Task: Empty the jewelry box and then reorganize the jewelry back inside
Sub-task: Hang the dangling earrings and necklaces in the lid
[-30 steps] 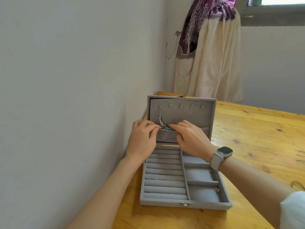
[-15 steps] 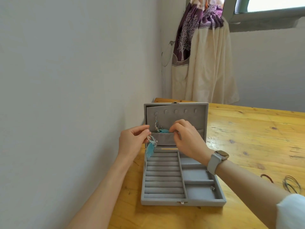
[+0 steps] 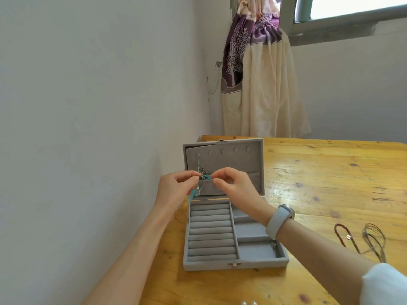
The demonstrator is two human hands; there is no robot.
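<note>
Clearly emptying is underway — the jewelry box [image 3: 231,238] sits open on the desk [image 3: 330,183], its trays nearly bare, necklaces [image 3: 361,241] already out. Left hand [image 3: 176,190] and right hand [image 3: 235,186] each pinch feather earrings [image 3: 201,179] at the lid pocket — refilling remains.

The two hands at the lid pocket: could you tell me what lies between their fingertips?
A feather earring, teal and silver, pinched by left hand and right hand; head view.
</note>
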